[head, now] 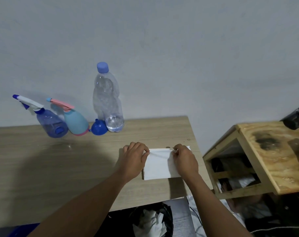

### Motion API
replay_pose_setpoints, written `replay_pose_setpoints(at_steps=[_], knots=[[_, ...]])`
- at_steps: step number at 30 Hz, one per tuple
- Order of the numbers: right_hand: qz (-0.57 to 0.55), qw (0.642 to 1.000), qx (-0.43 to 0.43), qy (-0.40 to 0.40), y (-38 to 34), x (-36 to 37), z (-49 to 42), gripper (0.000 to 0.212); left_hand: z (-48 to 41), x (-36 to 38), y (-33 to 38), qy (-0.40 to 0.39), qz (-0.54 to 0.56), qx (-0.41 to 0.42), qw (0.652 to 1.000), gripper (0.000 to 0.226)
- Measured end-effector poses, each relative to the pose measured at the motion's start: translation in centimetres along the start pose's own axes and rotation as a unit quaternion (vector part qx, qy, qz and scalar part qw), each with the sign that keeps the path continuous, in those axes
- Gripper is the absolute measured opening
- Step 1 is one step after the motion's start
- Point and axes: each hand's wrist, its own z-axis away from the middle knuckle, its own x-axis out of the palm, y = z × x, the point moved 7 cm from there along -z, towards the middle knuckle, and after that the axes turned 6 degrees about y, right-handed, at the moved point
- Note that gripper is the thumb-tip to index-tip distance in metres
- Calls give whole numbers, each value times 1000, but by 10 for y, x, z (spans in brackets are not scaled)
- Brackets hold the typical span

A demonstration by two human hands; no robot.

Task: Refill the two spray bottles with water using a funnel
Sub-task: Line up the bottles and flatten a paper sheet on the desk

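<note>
head view: a pale wood-grain surface (42,159) runs from the left edge to just past the middle, backed by a plain grey wall (162,40). both hands work at about 3 o'clock on the surface, on a white folded paper (159,165) that lies flat near the right edge. the left hand (135,157) has its fingers curled and pinches the paper's far left corner; the right hand (185,159) pinches the far edge near the right corner, with the rest of the hand resting over the sheet's right side.

the task's things stand in a row at about 11 o'clock, along the wall and well apart from the hands. farthest left is the blue spray bottle (50,123) with a white and blue trigger head, its nozzle pointing left. touching it on the right is the teal spray bottle (76,123) with a pink trigger head and pink base. just beside that lies the blue funnel (98,127), spout up and to the left, pressed between the teal bottle and the clear water bottle (108,100). the water bottle stands upright, its blue cap on, with water showing only in its lowest part.

at 3 o'clock beyond the surface stands a wooden shelf unit (265,159) with a dark scorch mark on top. at 6 o'clock, below the surface's near edge, sits a dark bin (153,221) holding crumpled white paper.
</note>
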Motion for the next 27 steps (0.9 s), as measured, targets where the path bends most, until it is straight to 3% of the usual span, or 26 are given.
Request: replay_pose_setpoints(at_steps=[5, 9, 11, 14, 17, 27], knots=[[39, 999, 19, 26, 19, -18, 1, 16, 5, -15, 3, 48, 111, -62, 991, 2], [-67, 997, 14, 30, 31, -32, 1, 6, 7, -22, -5, 44, 257, -222, 940, 6], [-150, 988, 28, 36, 29, -41, 3, 4, 6, -27, -6, 56, 297, -265, 916, 7], [-285, 955, 67, 39, 20, -54, 8, 8, 3, -40, -7, 72, 322, -278, 902, 9], [-350, 933, 67, 46, 3, -60, 10, 7, 0, -53, -15, 84, 323, -291, 897, 4], [-403, 911, 64, 63, -64, -39, 32, 18, 28, -94, -75, 26, 343, -322, 882, 21]])
